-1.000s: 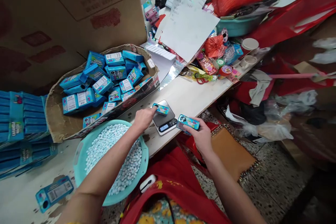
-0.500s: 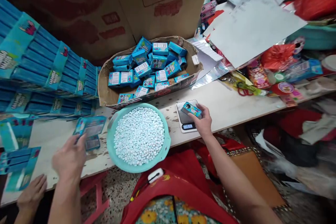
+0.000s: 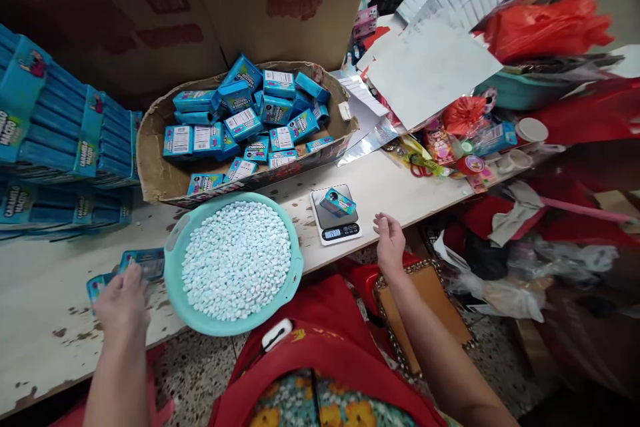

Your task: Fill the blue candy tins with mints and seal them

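Note:
A small blue box (image 3: 338, 203) lies on the plate of a digital scale (image 3: 341, 232), its display lit. My right hand (image 3: 391, 240) is just right of the scale, touching neither, fingers loosely curled and nothing in them. At the left, my left hand (image 3: 121, 297) is over some flat blue packets (image 3: 146, 263); it is blurred, and what its fingers hold cannot be made out. Between my hands stands a mint-green basin (image 3: 296, 265) full of small pale candies (image 3: 237, 260).
Behind the basin, a cut cardboard tray (image 3: 155, 167) holds several blue boxes. Stacked blue packs (image 3: 55, 127) stand at the left. White card (image 3: 425, 67), red bags (image 3: 545, 30) and mixed packaging crowd the right.
My right hand has let go of the blue box and drawn back rightward from the scale. My left hand has moved lower over the packets. The view has turned right; the other person's hand is gone.

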`<state>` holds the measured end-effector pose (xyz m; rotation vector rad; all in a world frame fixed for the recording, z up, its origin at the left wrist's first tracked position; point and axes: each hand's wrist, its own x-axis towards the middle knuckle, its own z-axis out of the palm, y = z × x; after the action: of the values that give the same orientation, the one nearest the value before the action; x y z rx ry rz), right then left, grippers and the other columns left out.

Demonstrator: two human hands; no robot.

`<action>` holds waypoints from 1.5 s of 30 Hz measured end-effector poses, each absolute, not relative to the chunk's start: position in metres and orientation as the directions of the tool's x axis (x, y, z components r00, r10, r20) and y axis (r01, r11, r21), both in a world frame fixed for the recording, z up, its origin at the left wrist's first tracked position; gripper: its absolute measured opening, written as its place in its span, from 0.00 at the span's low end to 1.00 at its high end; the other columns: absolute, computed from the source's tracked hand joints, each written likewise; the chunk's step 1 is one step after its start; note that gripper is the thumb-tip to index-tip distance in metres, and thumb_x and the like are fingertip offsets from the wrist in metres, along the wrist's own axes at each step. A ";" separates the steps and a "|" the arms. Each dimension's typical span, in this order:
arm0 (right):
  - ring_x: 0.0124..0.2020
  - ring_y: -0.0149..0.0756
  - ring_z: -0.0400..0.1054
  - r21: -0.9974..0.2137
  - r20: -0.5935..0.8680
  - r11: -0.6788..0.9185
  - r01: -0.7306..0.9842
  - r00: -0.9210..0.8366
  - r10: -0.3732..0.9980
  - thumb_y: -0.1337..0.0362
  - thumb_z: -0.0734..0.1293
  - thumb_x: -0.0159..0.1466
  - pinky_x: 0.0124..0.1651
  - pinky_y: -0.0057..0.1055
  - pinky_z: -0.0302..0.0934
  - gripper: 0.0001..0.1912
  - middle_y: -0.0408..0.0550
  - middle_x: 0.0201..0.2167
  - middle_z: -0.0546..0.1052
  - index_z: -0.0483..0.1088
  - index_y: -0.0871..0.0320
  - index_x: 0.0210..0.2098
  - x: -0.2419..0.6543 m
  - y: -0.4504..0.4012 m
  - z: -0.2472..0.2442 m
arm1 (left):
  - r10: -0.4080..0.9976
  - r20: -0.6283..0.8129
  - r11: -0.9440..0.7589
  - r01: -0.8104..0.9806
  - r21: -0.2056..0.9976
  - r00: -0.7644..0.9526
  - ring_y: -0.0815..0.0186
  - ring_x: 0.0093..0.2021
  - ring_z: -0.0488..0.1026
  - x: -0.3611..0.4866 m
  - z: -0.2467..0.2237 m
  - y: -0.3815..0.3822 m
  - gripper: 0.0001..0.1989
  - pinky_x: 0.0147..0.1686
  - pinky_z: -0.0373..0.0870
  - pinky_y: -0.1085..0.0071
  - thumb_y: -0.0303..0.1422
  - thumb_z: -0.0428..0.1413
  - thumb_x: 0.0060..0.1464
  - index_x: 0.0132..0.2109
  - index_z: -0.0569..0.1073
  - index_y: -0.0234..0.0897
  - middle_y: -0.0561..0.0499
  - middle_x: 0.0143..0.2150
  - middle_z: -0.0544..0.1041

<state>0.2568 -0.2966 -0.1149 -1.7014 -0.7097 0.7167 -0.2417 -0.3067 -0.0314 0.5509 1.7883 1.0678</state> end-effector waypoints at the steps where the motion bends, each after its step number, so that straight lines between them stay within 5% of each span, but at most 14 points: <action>1: 0.48 0.41 0.70 -0.974 -0.103 -0.206 0.096 0.623 0.775 0.48 0.62 0.61 0.51 0.45 0.63 0.23 0.56 0.47 0.74 0.67 0.59 0.47 0.253 -0.292 -0.113 | 0.757 -0.529 0.491 -0.199 0.848 -0.383 0.77 0.09 0.48 -0.230 -0.029 -0.301 0.14 0.11 0.43 0.85 0.36 0.46 0.61 0.28 0.61 0.37 0.60 0.12 0.54; 5: 0.49 0.41 0.69 -0.985 -0.059 -0.141 0.098 0.581 0.811 0.47 0.57 0.64 0.51 0.44 0.63 0.24 0.56 0.48 0.73 0.67 0.59 0.47 0.237 -0.273 -0.102 | 0.736 -0.650 0.458 -0.569 0.683 -0.190 0.78 0.10 0.51 -0.169 -0.023 -0.275 0.18 0.08 0.49 0.83 0.37 0.42 0.64 0.28 0.63 0.35 0.59 0.14 0.56; 10: 0.49 0.41 0.68 -0.989 0.014 -0.063 0.130 0.517 0.856 0.47 0.54 0.65 0.52 0.44 0.62 0.25 0.56 0.48 0.73 0.67 0.59 0.48 0.227 -0.259 -0.096 | 0.723 -0.690 0.488 -0.674 0.555 -0.045 0.78 0.12 0.54 -0.112 -0.020 -0.251 0.17 0.09 0.48 0.83 0.37 0.44 0.64 0.28 0.63 0.34 0.57 0.17 0.60; 15: 0.50 0.43 0.67 -0.943 0.062 -0.068 0.326 0.371 0.927 0.51 0.71 0.53 0.54 0.42 0.61 0.30 0.54 0.49 0.72 0.65 0.58 0.51 0.211 -0.247 -0.095 | 0.700 -0.714 0.490 -0.719 0.493 -0.012 0.79 0.11 0.52 -0.084 -0.023 -0.240 0.18 0.09 0.45 0.83 0.41 0.48 0.61 0.26 0.60 0.35 0.60 0.16 0.57; 18: 0.45 0.42 0.69 -0.910 0.059 -0.071 0.409 0.296 0.953 0.53 0.71 0.53 0.51 0.41 0.63 0.24 0.51 0.43 0.74 0.69 0.57 0.46 0.194 -0.239 -0.077 | 0.727 -0.684 0.456 -0.710 0.537 -0.050 0.80 0.11 0.51 -0.062 -0.009 -0.236 0.19 0.09 0.44 0.83 0.44 0.52 0.58 0.26 0.59 0.36 0.60 0.16 0.57; 22: 0.45 0.41 0.69 -0.876 0.189 0.170 0.451 -0.005 0.982 0.56 0.71 0.56 0.49 0.38 0.64 0.19 0.48 0.42 0.75 0.69 0.52 0.46 0.158 -0.244 -0.030 | 0.857 -0.484 0.239 -0.697 0.676 -0.176 0.80 0.12 0.52 -0.030 0.026 -0.230 0.22 0.10 0.44 0.81 0.48 0.56 0.53 0.24 0.61 0.35 0.60 0.17 0.58; 26: 0.43 0.42 0.70 -0.841 0.249 0.314 0.440 -0.200 0.948 0.59 0.71 0.57 0.46 0.39 0.64 0.17 0.48 0.40 0.75 0.69 0.52 0.46 0.119 -0.255 0.003 | 0.892 -0.237 -0.025 -0.565 0.825 -0.385 0.77 0.16 0.60 -0.015 0.044 -0.227 0.24 0.16 0.57 0.78 0.46 0.57 0.52 0.20 0.61 0.34 0.58 0.16 0.59; 32: 0.43 0.44 0.69 -0.794 0.251 0.362 0.489 -0.278 0.927 0.60 0.71 0.57 0.45 0.41 0.63 0.16 0.49 0.40 0.76 0.69 0.54 0.44 0.089 -0.254 0.005 | 0.872 -0.105 -0.105 -0.392 0.914 -0.479 0.68 0.25 0.73 -0.028 0.037 -0.235 0.19 0.30 0.69 0.71 0.43 0.52 0.57 0.24 0.65 0.35 0.54 0.20 0.67; 37: 0.44 0.45 0.70 -0.782 0.214 0.352 0.514 -0.309 0.927 0.61 0.72 0.55 0.46 0.41 0.62 0.17 0.48 0.40 0.77 0.69 0.53 0.44 0.083 -0.252 0.003 | 0.888 -0.096 -0.107 -0.406 0.908 -0.450 0.66 0.30 0.75 -0.037 0.035 -0.241 0.14 0.36 0.72 0.66 0.43 0.51 0.57 0.34 0.69 0.36 0.52 0.29 0.74; 45: 0.43 0.44 0.70 -0.831 0.183 0.293 0.473 -0.266 0.947 0.62 0.73 0.54 0.46 0.39 0.63 0.16 0.48 0.40 0.77 0.70 0.53 0.42 0.077 -0.249 0.000 | 0.879 -0.013 -0.166 -0.332 0.928 -0.477 0.64 0.33 0.76 -0.033 0.032 -0.244 0.16 0.40 0.72 0.63 0.44 0.48 0.59 0.35 0.69 0.35 0.50 0.29 0.75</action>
<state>0.0775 -0.2493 0.0004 -1.2705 -1.8657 0.8644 -0.0325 -0.2441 0.0322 0.7047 1.2109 1.7735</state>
